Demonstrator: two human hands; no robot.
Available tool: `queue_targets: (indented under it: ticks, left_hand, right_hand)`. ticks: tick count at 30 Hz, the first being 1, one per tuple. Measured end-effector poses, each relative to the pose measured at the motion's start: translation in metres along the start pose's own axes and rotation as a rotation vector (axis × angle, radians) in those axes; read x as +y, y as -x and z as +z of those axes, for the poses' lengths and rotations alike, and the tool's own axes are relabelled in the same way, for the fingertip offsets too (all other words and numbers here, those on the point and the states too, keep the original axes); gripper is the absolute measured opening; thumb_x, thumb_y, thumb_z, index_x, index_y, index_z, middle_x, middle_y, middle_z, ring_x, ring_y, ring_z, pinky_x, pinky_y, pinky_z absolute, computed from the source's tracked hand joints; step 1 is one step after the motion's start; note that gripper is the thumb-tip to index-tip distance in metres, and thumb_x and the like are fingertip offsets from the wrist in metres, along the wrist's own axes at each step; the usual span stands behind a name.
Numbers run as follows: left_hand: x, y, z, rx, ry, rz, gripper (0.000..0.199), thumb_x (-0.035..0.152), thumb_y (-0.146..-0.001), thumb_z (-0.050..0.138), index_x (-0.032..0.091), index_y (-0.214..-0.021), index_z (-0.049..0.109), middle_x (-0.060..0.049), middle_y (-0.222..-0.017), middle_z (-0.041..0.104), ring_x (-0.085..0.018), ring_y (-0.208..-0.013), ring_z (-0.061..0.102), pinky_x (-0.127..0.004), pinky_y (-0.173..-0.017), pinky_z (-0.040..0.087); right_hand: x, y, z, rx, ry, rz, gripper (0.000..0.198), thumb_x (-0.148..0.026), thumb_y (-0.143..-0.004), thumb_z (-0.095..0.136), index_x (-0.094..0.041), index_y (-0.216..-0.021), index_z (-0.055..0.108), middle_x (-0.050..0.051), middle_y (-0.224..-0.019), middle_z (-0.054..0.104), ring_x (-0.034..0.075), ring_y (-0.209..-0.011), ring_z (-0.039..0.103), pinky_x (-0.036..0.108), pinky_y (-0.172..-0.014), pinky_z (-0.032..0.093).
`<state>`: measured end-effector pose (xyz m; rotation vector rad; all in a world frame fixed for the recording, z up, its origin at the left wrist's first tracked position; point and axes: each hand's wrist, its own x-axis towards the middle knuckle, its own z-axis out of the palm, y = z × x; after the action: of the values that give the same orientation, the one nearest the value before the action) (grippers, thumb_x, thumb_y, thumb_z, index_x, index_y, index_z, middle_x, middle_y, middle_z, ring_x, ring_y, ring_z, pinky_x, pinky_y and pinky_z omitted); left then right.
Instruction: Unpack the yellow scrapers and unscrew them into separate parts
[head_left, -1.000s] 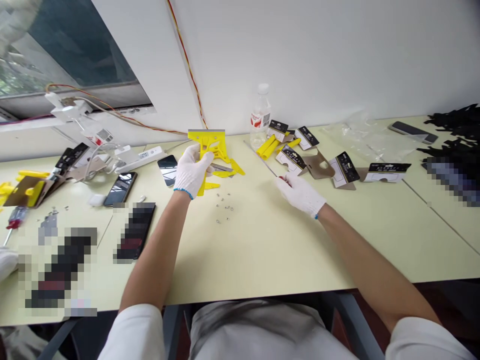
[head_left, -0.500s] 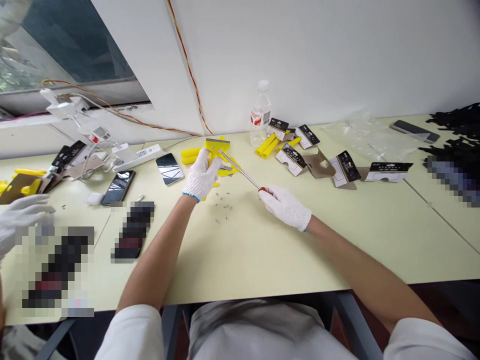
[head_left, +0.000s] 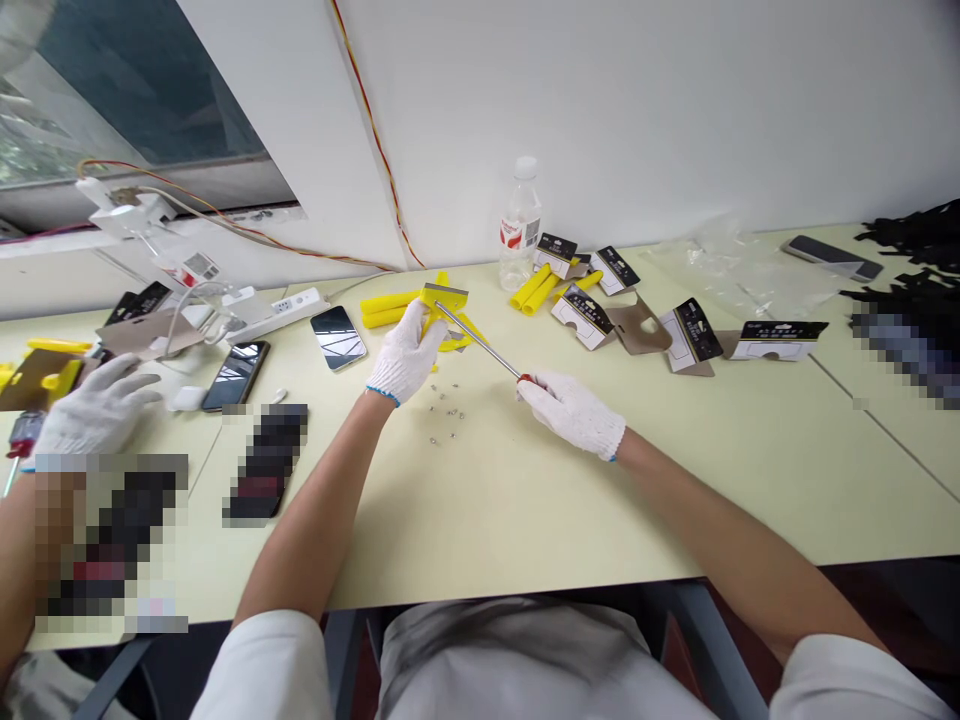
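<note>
Right hand [head_left: 571, 412]: fingers closed round the handle of a screwdriver [head_left: 487, 348].
Small metal parts [head_left: 461, 415]: loose, between both hands' fingers.
Left hand [head_left: 405, 355]: fingers wrapped round a yellow scraper [head_left: 444, 296], its head just beyond them, at screwdriver's tip.
Capped bottle [head_left: 519, 240]: beyond the right fingers; contents indistinct.
Clear plastic bag [head_left: 735, 275]: well right of them; contents unclear.
</note>
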<state>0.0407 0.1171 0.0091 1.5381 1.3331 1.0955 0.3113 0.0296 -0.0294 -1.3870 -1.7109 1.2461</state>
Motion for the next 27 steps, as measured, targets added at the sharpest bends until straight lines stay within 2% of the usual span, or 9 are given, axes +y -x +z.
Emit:
queue_targets:
  ticks: [4,7,12,15,17,20,23,25,27]
  left_hand:
    - [-0.004,-0.003,-0.003,0.040,-0.033,0.018,0.024,0.025,-0.094,0.081,0.027,-0.117,0.077,0.002,-0.084,0.071,-0.016,-0.064,0.056,-0.025,-0.060,0.047]
    - [-0.008,-0.007,-0.009,0.074,-0.204,0.148,0.029,0.024,-0.095,0.081,0.026,-0.124,0.080,-0.001,-0.087,0.070,-0.022,-0.081,0.066,-0.028,-0.079,0.056]
    - [-0.013,-0.010,-0.017,0.015,-0.448,0.276,0.051,0.027,-0.105,0.071,0.025,-0.156,0.072,-0.009,-0.113,0.080,-0.030,-0.116,0.077,-0.035,-0.110,0.058]
    - [-0.014,-0.010,-0.020,-0.003,-0.371,0.279,0.043,0.025,-0.104,0.076,0.025,-0.147,0.079,-0.009,-0.124,0.083,-0.029,-0.124,0.078,-0.032,-0.114,0.057]
    - [-0.015,-0.010,-0.021,-0.018,-0.306,0.269,0.040,0.021,-0.099,0.081,0.027,-0.139,0.083,-0.008,-0.126,0.084,-0.028,-0.124,0.079,-0.030,-0.113,0.058]
    - [-0.014,-0.010,-0.022,-0.014,-0.207,0.232,0.038,0.019,-0.094,0.086,0.027,-0.132,0.085,-0.008,-0.126,0.084,-0.028,-0.125,0.078,-0.032,-0.114,0.059]
    - [-0.013,-0.010,-0.023,-0.015,-0.186,0.233,0.033,0.022,-0.095,0.085,0.027,-0.128,0.085,-0.008,-0.121,0.084,-0.030,-0.127,0.078,-0.036,-0.115,0.061]
    - [-0.012,-0.009,-0.023,-0.044,-0.310,0.263,0.032,0.025,-0.101,0.078,0.027,-0.133,0.083,-0.009,-0.126,0.084,-0.029,-0.128,0.078,-0.038,-0.116,0.061]
    - [-0.010,-0.009,-0.023,-0.081,-0.458,0.268,0.036,0.027,-0.108,0.067,0.025,-0.141,0.079,-0.010,-0.133,0.083,-0.028,-0.127,0.078,-0.038,-0.116,0.061]
  right_hand:
    - [-0.004,0.001,-0.002,0.040,0.037,-0.001,0.042,-0.060,-0.111,0.059,-0.026,-0.087,0.060,-0.002,-0.068,0.047,0.019,-0.064,0.043,0.032,-0.057,0.031]
    - [-0.010,0.004,-0.009,0.001,-0.081,0.084,0.047,-0.068,-0.109,0.061,-0.024,-0.093,0.065,-0.003,-0.068,0.043,0.016,-0.059,0.038,0.030,-0.053,0.026]
    - [-0.008,0.004,-0.022,-0.391,-0.547,0.351,0.060,-0.083,-0.103,0.060,-0.024,-0.098,0.058,-0.007,-0.071,0.046,0.009,-0.047,0.027,0.022,-0.041,0.020]
    - [-0.001,0.002,-0.023,-0.526,-0.636,0.356,0.055,-0.080,-0.107,0.057,-0.027,-0.096,0.049,-0.008,-0.064,0.049,0.009,-0.040,0.023,0.020,-0.036,0.022]
    - [0.002,0.002,-0.022,-0.553,-0.636,0.334,0.052,-0.078,-0.112,0.050,-0.027,-0.100,0.051,-0.011,-0.055,0.043,0.010,-0.037,0.019,0.020,-0.034,0.022]
    - [0.000,0.004,-0.021,-0.502,-0.605,0.327,0.051,-0.076,-0.113,0.047,-0.026,-0.104,0.055,-0.013,-0.051,0.034,0.011,-0.037,0.014,0.020,-0.034,0.022]
    - [-0.006,0.007,-0.017,-0.403,-0.464,0.313,0.056,-0.080,-0.111,0.045,-0.026,-0.101,0.057,-0.011,-0.052,0.033,0.012,-0.039,0.020,0.023,-0.037,0.021]
    - [-0.010,0.009,-0.010,-0.243,-0.240,0.231,0.055,-0.076,-0.112,0.045,-0.025,-0.094,0.058,-0.007,-0.056,0.039,0.014,-0.044,0.030,0.026,-0.043,0.025]
    - [-0.012,0.009,-0.001,0.023,0.067,0.111,0.048,-0.065,-0.112,0.051,-0.025,-0.086,0.057,-0.001,-0.064,0.049,0.016,-0.055,0.043,0.029,-0.054,0.033]
